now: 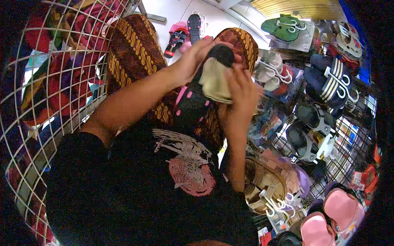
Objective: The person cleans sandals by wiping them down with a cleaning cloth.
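Above my lap I hold a black sandal [189, 107] with pink spots along its sole. My left hand [192, 61] is closed around its far part. A pale beige cloth [214, 84] lies over the sandal, and my right hand [242, 88], blurred by motion, presses its fingers on it. Cloth and fingers hide part of the sandal. Beyond my hands, on the pale tiles, lie a black-soled sandal [194, 25] with pink dots and a red and black sandal [176, 39].
A white wire grid [67, 39] with colourful cloth behind it rises on my left. To my right, a dark rack [340, 164] carries several pairs of footwear on white hangers, including green slippers [283, 29] and pink slippers [318, 229]. Patterned brown fabric [135, 49] covers my legs.
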A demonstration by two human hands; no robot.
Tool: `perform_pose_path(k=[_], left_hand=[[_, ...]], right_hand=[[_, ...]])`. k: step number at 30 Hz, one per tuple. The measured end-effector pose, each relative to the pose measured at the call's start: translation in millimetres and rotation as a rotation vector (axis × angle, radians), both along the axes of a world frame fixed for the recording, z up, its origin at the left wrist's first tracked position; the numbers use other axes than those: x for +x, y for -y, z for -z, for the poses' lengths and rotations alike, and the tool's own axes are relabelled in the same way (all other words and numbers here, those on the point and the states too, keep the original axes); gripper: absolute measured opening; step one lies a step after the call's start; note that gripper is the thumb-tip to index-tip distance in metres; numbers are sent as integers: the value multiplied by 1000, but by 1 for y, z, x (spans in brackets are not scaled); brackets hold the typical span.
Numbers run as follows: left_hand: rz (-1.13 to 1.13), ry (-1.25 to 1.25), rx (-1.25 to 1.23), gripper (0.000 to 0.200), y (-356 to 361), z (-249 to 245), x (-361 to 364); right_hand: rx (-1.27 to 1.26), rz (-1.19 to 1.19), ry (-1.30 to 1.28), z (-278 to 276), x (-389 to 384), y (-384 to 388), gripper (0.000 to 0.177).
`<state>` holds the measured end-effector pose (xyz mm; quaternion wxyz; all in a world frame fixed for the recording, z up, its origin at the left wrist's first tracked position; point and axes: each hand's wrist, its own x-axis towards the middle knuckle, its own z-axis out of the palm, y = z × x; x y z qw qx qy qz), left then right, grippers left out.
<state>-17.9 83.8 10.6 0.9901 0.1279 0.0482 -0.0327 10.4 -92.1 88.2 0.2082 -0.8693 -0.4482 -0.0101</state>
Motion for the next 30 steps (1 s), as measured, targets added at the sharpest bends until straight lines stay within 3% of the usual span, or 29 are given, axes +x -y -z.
perform_pose_path(k=[2, 5, 9, 10, 14, 24, 27, 30], left_hand=[[-61, -140, -18, 29, -9, 13, 10], [-20, 31, -158, 23, -24, 41, 11], [64, 126, -320, 17, -29, 29, 14], [39, 18, -248, 14, -29, 26, 14], [7, 64, -254, 14, -23, 30, 15], [-30, 42, -228, 17, -14, 13, 14], [-20, 41, -200, 16, -15, 8, 12], [-34, 36, -170, 15, -14, 1, 10]], right_hand=[[-72, -52, -28, 12, -7, -4, 72], [-183, -128, -84, 0, -21, 0, 66], [-170, -230, -272, -26, -18, 6, 57], [-148, -200, -274, -24, -18, 7, 55], [-125, -19, -205, -21, -22, 5, 54], [-89, 16, -209, -19, -20, -2, 60], [-171, -19, -88, -23, -25, -9, 57], [-82, -35, -202, -20, -23, -2, 56]])
